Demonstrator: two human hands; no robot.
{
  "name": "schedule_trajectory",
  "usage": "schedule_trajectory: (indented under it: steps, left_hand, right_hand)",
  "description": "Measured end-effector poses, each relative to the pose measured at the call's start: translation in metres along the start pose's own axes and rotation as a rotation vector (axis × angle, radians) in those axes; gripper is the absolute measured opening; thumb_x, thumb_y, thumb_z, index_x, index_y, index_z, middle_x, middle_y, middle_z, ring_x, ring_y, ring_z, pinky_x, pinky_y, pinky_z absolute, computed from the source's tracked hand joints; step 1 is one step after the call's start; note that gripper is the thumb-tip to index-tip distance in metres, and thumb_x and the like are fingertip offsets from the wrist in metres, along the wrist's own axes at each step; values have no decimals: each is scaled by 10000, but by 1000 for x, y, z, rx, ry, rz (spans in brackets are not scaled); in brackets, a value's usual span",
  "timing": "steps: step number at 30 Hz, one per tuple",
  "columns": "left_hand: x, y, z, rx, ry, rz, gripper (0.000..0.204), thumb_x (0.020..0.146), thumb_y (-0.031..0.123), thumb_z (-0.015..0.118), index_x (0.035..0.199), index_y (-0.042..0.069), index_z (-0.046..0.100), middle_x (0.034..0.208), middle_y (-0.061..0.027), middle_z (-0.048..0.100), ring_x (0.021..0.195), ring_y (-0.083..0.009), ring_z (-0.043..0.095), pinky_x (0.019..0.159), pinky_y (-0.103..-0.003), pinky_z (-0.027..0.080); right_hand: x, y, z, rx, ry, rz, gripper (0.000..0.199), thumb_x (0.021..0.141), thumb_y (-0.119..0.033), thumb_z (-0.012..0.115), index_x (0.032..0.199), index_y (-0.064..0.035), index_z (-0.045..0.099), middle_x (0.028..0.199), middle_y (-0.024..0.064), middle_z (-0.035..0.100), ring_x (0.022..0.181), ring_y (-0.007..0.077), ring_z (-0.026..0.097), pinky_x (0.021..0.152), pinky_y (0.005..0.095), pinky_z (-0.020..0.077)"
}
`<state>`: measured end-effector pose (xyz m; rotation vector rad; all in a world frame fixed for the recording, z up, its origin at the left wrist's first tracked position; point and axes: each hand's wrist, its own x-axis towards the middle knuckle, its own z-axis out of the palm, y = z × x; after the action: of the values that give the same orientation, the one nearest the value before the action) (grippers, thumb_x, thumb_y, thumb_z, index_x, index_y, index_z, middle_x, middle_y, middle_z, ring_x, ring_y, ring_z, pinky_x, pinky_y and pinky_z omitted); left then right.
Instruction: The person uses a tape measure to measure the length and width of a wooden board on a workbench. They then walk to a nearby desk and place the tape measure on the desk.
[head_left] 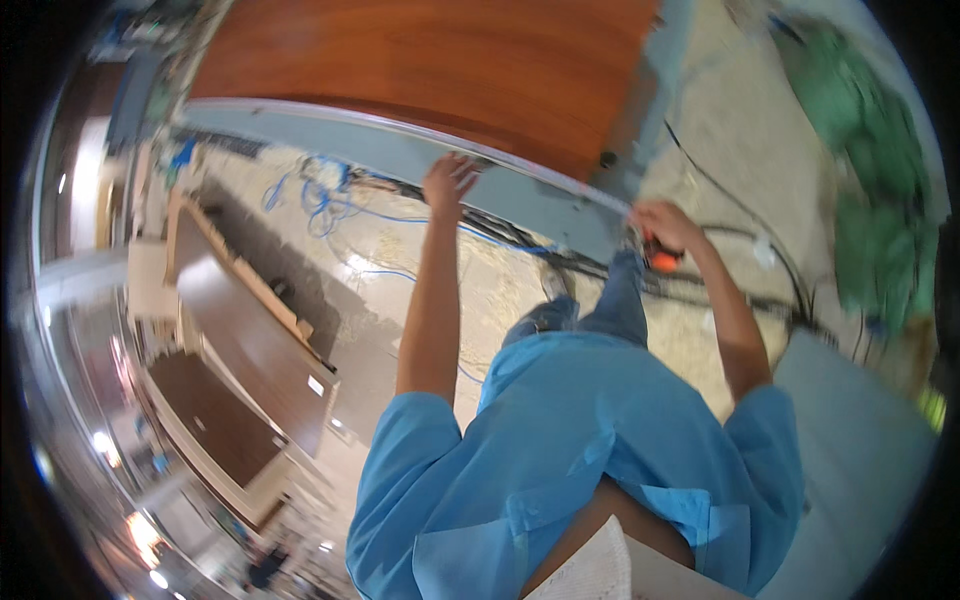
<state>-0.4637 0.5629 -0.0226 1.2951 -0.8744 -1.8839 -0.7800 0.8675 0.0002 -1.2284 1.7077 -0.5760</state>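
A reddish-brown wood-grain panel [430, 60] lies on a grey-blue work table [285, 125] ahead of me. Along its near edge stretches a pale tape measure blade [375, 122], running towards my right hand. My right hand [668, 225] is closed around the tape measure [662, 262], whose orange part shows below the fingers, close to the panel's near right corner. My left hand [450, 182] reaches to the table's near edge by the middle of the blade, fingers spread and holding nothing. The picture is blurred, so I cannot tell if those fingers touch the blade.
Blue hose [318, 205] and dark cables [500, 228] run below the table's near side, close to my feet. Brown boards [245, 330] stand stacked at the left. Green cloth or sacking [860, 130] lies at the far right, above a grey surface [850, 430]. Sawdust covers the floor.
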Motion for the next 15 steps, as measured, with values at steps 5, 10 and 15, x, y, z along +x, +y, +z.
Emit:
schedule_trajectory:
  steps: [5, 10, 15]
  left_hand:
    - [-39, -22, -13, 234, 14, -115, 397, 985, 266, 601, 1276, -4, 577, 1157, -151, 678, 1008, -271, 699, 805, -364, 601]
    - [-74, -69, -79, 334, 77, -218, 394, 990, 271, 593, 1278, 2, 574, 1176, -160, 674, 1013, -288, 700, 830, -394, 598]
    - [-109, -113, -147, 386, 123, -387, 396, 994, 274, 586, 1284, 6, 560, 1175, -163, 674, 1022, -300, 698, 846, -412, 594]
  right_hand:
    - [24, 1, -25, -102, 133, 79, 303, 1010, -303, 561, 904, -33, 649, 696, 99, 608, 652, 205, 581, 631, 379, 443]
    - [30, 9, -21, -80, 111, 61, 303, 1004, -314, 567, 927, -47, 687, 684, 81, 613, 643, 200, 591, 618, 375, 441]
    - [29, 18, -8, -89, 86, 69, 320, 994, -337, 545, 895, -63, 676, 708, 82, 631, 689, 206, 632, 638, 387, 466]
